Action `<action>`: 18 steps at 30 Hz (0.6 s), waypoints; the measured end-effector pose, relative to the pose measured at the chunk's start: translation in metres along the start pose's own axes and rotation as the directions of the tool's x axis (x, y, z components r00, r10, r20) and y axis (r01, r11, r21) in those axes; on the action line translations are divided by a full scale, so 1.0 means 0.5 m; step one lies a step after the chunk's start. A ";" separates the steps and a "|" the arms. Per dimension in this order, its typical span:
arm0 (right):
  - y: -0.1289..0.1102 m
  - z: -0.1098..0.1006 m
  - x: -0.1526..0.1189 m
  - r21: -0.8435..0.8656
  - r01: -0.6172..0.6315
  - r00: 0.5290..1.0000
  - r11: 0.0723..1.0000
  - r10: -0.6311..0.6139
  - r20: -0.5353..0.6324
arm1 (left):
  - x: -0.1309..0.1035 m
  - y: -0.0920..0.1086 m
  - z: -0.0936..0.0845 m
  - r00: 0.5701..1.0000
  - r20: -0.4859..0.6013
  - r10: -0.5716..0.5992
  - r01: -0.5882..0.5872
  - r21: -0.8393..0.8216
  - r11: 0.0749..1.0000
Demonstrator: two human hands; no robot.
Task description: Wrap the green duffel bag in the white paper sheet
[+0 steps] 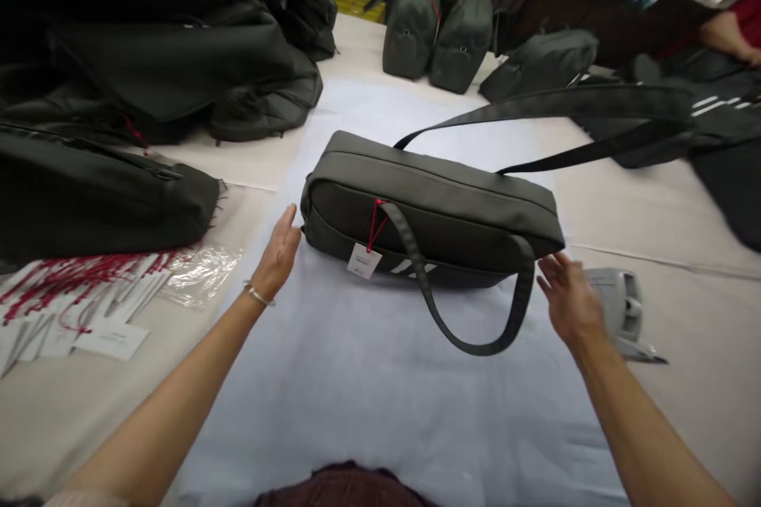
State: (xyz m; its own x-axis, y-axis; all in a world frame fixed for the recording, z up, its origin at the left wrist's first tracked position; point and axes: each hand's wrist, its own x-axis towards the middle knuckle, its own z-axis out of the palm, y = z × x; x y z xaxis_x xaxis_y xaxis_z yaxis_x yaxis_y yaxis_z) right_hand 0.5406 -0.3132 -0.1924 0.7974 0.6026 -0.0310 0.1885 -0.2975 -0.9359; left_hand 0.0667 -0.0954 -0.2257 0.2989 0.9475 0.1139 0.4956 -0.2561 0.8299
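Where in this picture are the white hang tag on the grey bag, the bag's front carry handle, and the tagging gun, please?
white hang tag (364,261), head view, middle of the card.
front carry handle (469,347), head view, bottom of the hanging loop.
tagging gun (621,305), head view, its grey body beside the right hand.

— What sort of place is this?
— A bag-making workshop: heaps of black fabric bags at the long pale worktable's left edge, finished grey-green zipped bags at its far edge, and loose red-stringed white paper tags.
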 end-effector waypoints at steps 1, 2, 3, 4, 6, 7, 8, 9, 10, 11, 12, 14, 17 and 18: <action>0.008 -0.015 -0.033 -0.009 -0.054 0.998 0.998 0.054 0.008 | -0.040 -0.013 -0.013 0.999 0.020 0.036 -0.039 0.128 0.991; 0.010 -0.028 -0.067 -0.050 -0.078 0.997 0.996 0.079 0.012 | -0.085 -0.024 -0.023 0.996 0.040 0.084 -0.091 0.262 0.961; 0.001 -0.036 -0.101 -0.119 -0.050 0.999 0.992 0.050 0.004 | -0.135 -0.031 -0.027 0.986 0.096 0.134 -0.161 0.380 0.911; -0.018 -0.041 -0.131 -0.207 0.042 0.999 0.977 -0.046 -0.012 | -0.186 -0.033 -0.025 0.966 0.182 0.183 -0.248 0.458 0.853; -0.090 -0.035 -0.176 -0.357 0.346 0.925 0.868 -0.378 -0.023 | -0.290 -0.019 -0.002 0.873 0.409 0.265 -0.453 0.479 0.752; -0.139 -0.023 -0.187 -0.398 0.531 0.817 0.748 -0.576 0.007 | -0.340 -0.004 0.018 0.795 0.528 0.298 -0.551 0.424 0.719; -0.192 -0.006 -0.191 -0.395 0.686 0.687 0.611 -0.723 0.073 | -0.384 0.015 0.042 0.697 0.638 0.327 -0.633 0.333 0.699; -0.246 0.016 -0.188 -0.360 0.799 0.564 0.481 -0.807 0.176 | -0.424 0.035 0.069 0.595 0.726 0.345 -0.684 0.231 0.692; -0.298 0.044 -0.177 -0.316 0.884 0.435 0.344 -0.852 0.291 | -0.456 0.055 0.096 0.502 0.786 0.360 -0.706 0.133 0.695; -0.344 0.075 -0.160 -0.296 0.926 0.344 0.236 -0.852 0.396 | -0.482 0.073 0.122 0.421 0.828 0.370 -0.711 0.048 0.702; -0.382 0.108 -0.138 -0.292 0.944 0.287 0.156 -0.824 0.488 | -0.502 0.087 0.147 0.366 0.850 0.380 -0.702 -0.016 0.712; -0.432 0.174 -0.085 -0.269 0.960 0.234 0.071 -0.731 0.641 | -0.530 0.105 0.187 0.325 0.858 0.398 -0.674 -0.085 0.734; -0.449 0.247 -0.002 -0.282 0.947 0.320 0.153 -0.496 0.807 | -0.558 0.115 0.228 0.405 0.821 0.402 -0.628 -0.070 0.775; -0.445 0.261 0.021 -0.305 0.929 0.367 0.211 -0.395 0.842 | -0.567 0.117 0.239 0.439 0.806 0.398 -0.617 -0.051 0.785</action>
State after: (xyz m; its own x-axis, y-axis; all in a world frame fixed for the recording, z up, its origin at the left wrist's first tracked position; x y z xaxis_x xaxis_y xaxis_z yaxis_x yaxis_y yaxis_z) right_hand 0.4321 -0.1441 -0.0303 -0.2649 0.9622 0.0625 0.9553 0.2708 -0.1189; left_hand 0.1084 -0.4019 -0.2746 0.9853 0.1597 -0.0600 0.1629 -0.7762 0.6091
